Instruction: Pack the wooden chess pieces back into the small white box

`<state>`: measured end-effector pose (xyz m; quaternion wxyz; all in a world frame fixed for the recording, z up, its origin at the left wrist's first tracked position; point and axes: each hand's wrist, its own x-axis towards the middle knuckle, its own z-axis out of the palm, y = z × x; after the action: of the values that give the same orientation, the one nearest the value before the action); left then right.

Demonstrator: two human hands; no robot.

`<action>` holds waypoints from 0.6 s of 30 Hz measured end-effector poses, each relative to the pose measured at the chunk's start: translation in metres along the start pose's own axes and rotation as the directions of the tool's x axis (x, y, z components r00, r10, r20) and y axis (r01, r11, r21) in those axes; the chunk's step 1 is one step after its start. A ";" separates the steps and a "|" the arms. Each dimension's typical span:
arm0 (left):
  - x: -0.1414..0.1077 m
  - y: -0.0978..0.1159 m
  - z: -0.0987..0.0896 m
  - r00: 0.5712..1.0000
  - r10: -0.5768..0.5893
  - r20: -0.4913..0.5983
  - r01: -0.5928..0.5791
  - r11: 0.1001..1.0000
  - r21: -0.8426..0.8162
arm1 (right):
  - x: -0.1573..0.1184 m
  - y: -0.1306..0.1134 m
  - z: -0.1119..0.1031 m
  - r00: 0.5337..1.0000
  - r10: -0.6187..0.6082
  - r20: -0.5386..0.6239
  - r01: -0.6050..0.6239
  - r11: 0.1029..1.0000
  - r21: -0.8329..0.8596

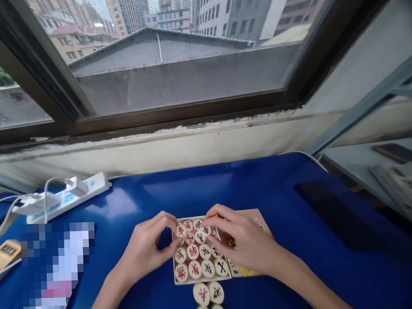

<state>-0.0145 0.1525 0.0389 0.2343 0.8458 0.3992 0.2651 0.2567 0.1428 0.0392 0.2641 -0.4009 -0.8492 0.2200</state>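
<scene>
A shallow square box (176,280) lies on the blue table (261,197), packed with several round cream game discs (199,258) marked in red or black characters. My left hand (146,249) rests at the box's left edge, its thumb and fingertips pinched on a red-marked disc (180,230) in the top row. My right hand (241,241) reaches over the box's top right corner, fingertips touching a black-marked disc (205,231). The box lid (245,271) lies under my right hand. Loose discs (208,293) sit just below the box.
A white power strip (68,195) with plugs and cables lies at the table's far left. A blurred patch (57,268) covers the near left, beside a small yellow item (6,254). A window (175,52) and sill run behind; a shelf with papers (396,179) stands right.
</scene>
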 end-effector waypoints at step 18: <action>0.002 0.003 0.003 0.997 -0.001 -0.074 0.003 1.000 0.023 | 0.002 -0.006 -0.001 1.000 -0.026 0.004 0.026 0.999 0.047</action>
<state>-0.0099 0.1515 0.0386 0.2098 0.8378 0.4116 0.2911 0.2530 0.1411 0.0443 0.2743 -0.3829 -0.8496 0.2372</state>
